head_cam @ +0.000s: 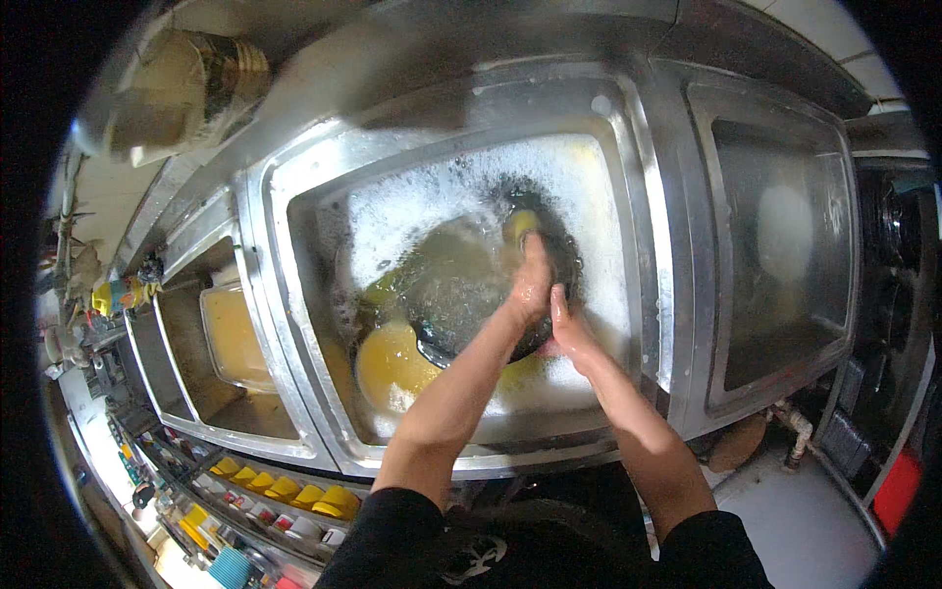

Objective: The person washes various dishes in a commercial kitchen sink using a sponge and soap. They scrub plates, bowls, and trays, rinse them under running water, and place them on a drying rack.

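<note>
A large round dark-rimmed pan or bowl [430, 352] lies tilted in the soapy water of the middle sink basin. Inside its far right part, my left hand [533, 276] presses a yellow sponge [524, 221]; the fingers partly cover it. My right hand [570, 327] holds the vessel's right edge, thumb up, with its other fingers hidden. Cloudy water blurs much of the inside surface. To the left, a round yellow dish [394, 361] sits partly under the water, overlapped by the dark rim.
The steel sink [666, 258] has a right basin [780, 353] and a left basin [243, 412], where a rectangular clear container [232, 331] stands. Yellow scoop-like containers [283, 489] line a shelf at lower left. Drain pipes [798, 434] run below right.
</note>
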A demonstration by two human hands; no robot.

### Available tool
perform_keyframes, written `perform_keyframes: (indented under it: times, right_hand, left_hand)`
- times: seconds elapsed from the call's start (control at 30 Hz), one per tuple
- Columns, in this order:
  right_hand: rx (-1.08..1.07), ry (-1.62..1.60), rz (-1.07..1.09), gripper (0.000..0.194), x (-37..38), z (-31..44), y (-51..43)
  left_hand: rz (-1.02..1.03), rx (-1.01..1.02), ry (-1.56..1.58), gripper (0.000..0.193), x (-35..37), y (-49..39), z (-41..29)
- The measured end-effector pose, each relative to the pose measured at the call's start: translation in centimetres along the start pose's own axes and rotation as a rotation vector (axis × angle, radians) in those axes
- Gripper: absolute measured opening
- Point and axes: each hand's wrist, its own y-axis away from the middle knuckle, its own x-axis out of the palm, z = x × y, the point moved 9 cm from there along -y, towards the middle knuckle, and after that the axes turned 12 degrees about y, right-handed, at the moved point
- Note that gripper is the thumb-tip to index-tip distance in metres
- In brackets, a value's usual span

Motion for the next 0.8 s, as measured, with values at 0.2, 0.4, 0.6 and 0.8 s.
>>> perform_keyframes:
  times: [0.2,0.4,0.6,0.8]
  right_hand:
    - [-0.123,-0.408,0.346,0.064,3.4,-2.0,2.8]
    - [-0.103,-0.209,0.153,0.033,-0.4,-2.9,3.7]
    - [-0.69,0.365,-0.582,0.079,-7.1,9.1,9.4]
    - [-1.149,1.191,-0.245,0.045,-2.3,18.7,12.4]
  left_hand:
    - [-0.128,0.037,-0.439,0.05,1.3,2.1,-1.2]
    - [-0.117,0.386,-0.855,0.035,1.0,7.1,-4.1]
    - [0.017,0.633,-0.716,0.028,-6.2,13.8,-7.2]
    - [0.339,0.802,-0.78,0.028,-9.6,16.7,-10.7]
